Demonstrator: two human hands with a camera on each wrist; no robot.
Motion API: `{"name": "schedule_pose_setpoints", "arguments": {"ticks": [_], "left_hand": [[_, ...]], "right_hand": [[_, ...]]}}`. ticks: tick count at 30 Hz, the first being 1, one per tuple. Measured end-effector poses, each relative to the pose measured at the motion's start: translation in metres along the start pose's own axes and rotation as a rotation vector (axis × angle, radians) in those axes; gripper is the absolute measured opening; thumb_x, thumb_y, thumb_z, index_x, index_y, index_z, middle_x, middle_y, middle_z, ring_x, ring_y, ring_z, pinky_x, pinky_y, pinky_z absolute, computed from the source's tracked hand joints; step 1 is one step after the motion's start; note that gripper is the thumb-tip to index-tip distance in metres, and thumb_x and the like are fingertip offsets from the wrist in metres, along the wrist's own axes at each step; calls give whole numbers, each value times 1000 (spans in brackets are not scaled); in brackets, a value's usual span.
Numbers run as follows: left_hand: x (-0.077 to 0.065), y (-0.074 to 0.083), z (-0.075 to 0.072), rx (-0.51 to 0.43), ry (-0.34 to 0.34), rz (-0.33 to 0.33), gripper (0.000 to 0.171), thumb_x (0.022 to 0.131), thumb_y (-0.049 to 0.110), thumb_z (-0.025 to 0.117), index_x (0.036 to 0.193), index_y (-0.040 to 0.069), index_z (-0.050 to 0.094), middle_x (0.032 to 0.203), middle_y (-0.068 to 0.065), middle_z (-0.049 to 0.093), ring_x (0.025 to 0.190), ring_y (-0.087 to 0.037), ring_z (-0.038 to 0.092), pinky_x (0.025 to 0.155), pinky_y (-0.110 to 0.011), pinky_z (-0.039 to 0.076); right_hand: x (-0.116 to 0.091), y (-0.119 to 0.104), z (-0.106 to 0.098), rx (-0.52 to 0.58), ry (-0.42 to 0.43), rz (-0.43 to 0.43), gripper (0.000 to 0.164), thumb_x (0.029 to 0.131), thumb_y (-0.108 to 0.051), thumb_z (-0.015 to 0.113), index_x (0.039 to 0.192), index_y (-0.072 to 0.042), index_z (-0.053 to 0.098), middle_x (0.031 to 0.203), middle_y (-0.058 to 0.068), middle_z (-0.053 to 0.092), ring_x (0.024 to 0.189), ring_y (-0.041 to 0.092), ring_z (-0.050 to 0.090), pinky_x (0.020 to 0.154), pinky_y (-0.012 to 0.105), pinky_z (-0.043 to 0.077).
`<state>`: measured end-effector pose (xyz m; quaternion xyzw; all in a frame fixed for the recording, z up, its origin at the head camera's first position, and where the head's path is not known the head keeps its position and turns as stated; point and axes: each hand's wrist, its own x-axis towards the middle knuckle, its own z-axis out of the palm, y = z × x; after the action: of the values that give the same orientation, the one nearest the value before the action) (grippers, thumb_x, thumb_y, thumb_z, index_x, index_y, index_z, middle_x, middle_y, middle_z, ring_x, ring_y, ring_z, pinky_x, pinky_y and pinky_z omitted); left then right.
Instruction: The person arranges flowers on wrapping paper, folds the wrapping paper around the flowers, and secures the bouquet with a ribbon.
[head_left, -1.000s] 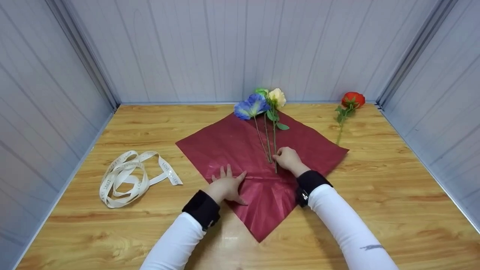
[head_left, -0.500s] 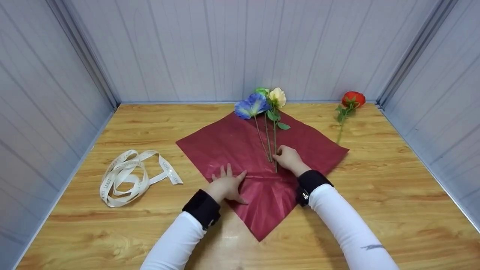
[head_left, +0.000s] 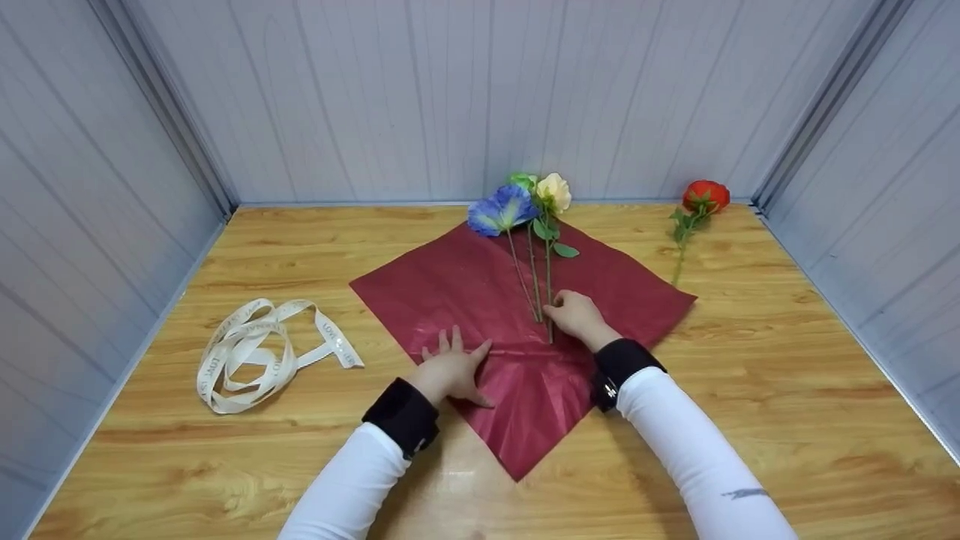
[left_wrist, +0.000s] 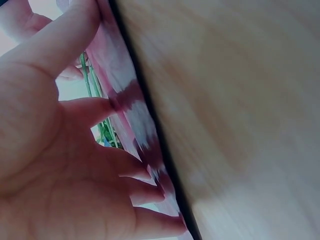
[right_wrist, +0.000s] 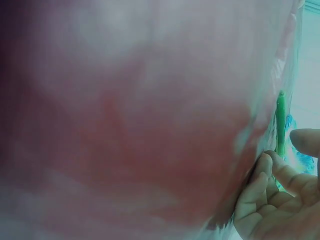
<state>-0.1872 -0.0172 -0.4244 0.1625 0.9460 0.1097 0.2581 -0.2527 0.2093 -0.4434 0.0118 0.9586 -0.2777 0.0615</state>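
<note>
A dark red sheet of wrapping paper (head_left: pixel 427 289) lies on the table, one corner toward the person. My left hand (head_left: pixel 451 373) rests on its lower left part, fingers spread; the left wrist view shows the fingertips (left_wrist: pixel 172 223) against the sheet. Three artificial flowers lie over the paper's far corner: a blue flower (head_left: pixel 501 211), a cream rose (head_left: pixel 553 192) and a green flower (head_left: pixel 521 180) partly hidden behind them. Low on the cream rose's stem, my right hand (head_left: pixel 579 318) pinches it between thumb and fingers. The stem's cut end (right_wrist: pixel 281 100) shows in the right wrist view.
A coil of cream printed ribbon (head_left: pixel 247 358) lies left of the paper. At the back right, a red rose (head_left: pixel 705 196) lies on the wooden table (head_left: pixel 802 390). Grey panel walls (head_left: pixel 360 97) stand at the back and both sides.
</note>
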Motion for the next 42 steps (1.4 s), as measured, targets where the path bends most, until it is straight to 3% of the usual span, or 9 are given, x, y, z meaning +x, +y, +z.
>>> {"name": "schedule_pose_setpoints", "arguments": {"ticks": [10, 19, 24, 27, 32, 37, 42], "left_hand": [[1, -1, 0, -1, -6, 4, 101, 72, 52, 76, 152, 26, 20, 155, -29, -3, 142, -47, -4, 108, -69, 9], [2, -2, 0, -10, -2, 11, 101, 72, 51, 76, 152, 26, 20, 155, -28, -4, 142, -46, -4, 107, -69, 8], [2, -2, 0, -15, -6, 3, 101, 72, 50, 77, 152, 26, 21, 155, -28, -3, 142, -46, -4, 108, -69, 8], [2, -2, 0, -12, -6, 6, 101, 72, 51, 76, 152, 25, 20, 155, -28, -3, 142, -46, -4, 107, -69, 8], [2, -1, 0, -9, -7, 4, 100, 73, 51, 76, 152, 25, 20, 155, -28, -3, 142, -46, -4, 107, -69, 9], [2, -1, 0, -12, -11, 8, 101, 73, 51, 76, 152, 25, 20, 155, -28, -4, 142, -46, -5, 108, -69, 8], [1, -2, 1, -10, -7, 8, 101, 73, 51, 76, 152, 25, 20, 155, -29, -4, 142, -46, -4, 107, -69, 8]], "right_hand": [[-4, 7, -7, 10, 27, 17, 29, 93, -22, 53, 104, 3, 61, 109, 20, 64, 99, 33, 59, 87, 42, 46], [-5, 17, -17, -7, 57, 66, 27, 92, -22, 53, 100, 2, 61, 102, 19, 65, 90, 31, 60, 79, 38, 46], [-5, 29, -26, -17, 90, 148, 33, 91, -24, 49, 107, 2, 61, 109, 20, 64, 99, 33, 60, 84, 42, 47], [-7, 38, -34, -33, 118, 255, 35, 89, -25, 46, 109, 0, 60, 116, 21, 62, 107, 37, 57, 91, 51, 43], [-7, 55, -46, -63, 157, 439, 45, 89, -27, 47, 124, 1, 53, 135, 30, 43, 126, 48, 36, 100, 64, 26], [-11, 69, -54, -21, 233, 508, 63, 90, -28, 52, 140, 5, 32, 142, 39, 18, 132, 53, 16, 100, 67, 22], [-14, 78, -59, 44, 318, 559, 79, 91, -27, 55, 148, 2, 9, 143, 37, 10, 134, 51, 9, 104, 65, 15]]}}
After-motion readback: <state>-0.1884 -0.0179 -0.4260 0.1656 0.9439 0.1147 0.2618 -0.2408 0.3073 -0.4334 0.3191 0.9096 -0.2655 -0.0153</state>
